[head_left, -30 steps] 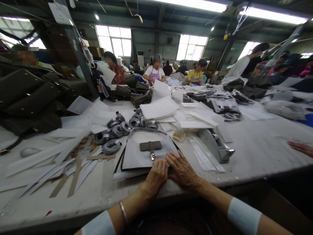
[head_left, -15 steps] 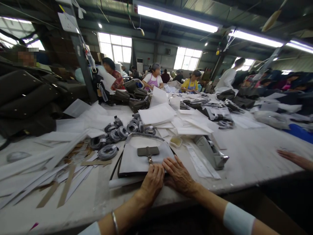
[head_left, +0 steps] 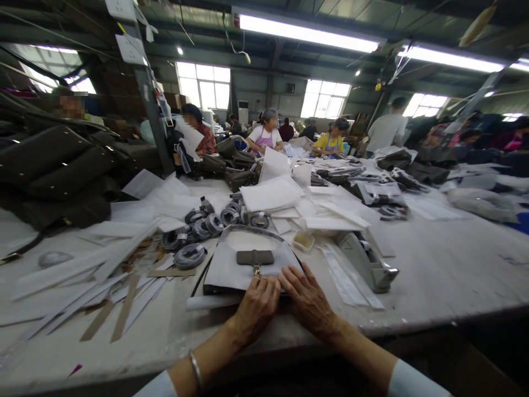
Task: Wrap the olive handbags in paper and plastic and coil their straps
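Note:
A dark olive handbag [head_left: 211, 288] lies flat on the table, its front mostly covered by a white sheet [head_left: 225, 270]. Its grey-green flap tab [head_left: 255, 257] and small metal clasp [head_left: 257, 271] show on top of the sheet. The handle [head_left: 256, 227], wrapped in pale film, arcs away from me. My left hand [head_left: 258, 302] is closed at the bag's near edge, just below the clasp, and its fingertips are partly hidden. Beside it, my right hand [head_left: 309, 300] rests with fingers stretched out over the bag's near right corner.
A tape dispenser [head_left: 366, 262] stands right of the bag, near white strips [head_left: 343, 278] and a small tub [head_left: 303, 241]. Wrapped coiled straps [head_left: 190, 256], paper sheets [head_left: 273, 193] and cardboard strips [head_left: 125, 309] lie around. Dark bags [head_left: 53, 160] pile at left. Co-workers sit beyond.
The view has swung slightly left. Another person's hand at the right edge has gone out of sight. Both my hands stay at the bag's near edge with little movement.

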### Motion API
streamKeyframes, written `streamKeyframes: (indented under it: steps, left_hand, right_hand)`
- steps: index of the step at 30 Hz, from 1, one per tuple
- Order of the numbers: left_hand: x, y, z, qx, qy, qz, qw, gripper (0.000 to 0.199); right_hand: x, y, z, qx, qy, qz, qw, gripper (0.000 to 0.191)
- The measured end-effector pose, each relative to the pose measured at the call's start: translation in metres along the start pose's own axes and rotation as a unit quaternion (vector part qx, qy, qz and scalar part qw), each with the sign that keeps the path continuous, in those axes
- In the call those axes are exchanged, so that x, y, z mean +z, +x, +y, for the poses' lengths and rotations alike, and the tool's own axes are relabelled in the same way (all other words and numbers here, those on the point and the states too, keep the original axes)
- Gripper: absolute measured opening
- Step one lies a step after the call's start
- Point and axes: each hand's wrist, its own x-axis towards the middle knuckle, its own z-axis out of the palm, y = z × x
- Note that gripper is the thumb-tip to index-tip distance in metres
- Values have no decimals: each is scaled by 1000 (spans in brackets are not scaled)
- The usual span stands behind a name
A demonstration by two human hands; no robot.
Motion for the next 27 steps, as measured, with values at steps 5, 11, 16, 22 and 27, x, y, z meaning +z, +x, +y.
streamKeyframes:
  steps: [5,11,16,22,27]
  left_hand:
    - [-8,-14,-11,0,-21,22,1000,33]
    - [3,-38,3,-54,-30,70,996,43]
    - [18,-52,19,-86,-55,121,987,46]
    - [63,-45,27,-119,28,304,945,31]
    - [89,-33,39,-190,11,398,897,38]
  right_hand:
    - [-3,7,-10,-21,-21,27,999,43]
    - [6,-6,-20,-28,-8,-3,1000,43]
    - [-7,-6,-20,-21,41,-66,997,58]
    - [-41,26,10,57,150,-127,979,35]
    - [-33,39,118,162,-9,-27,986,32]
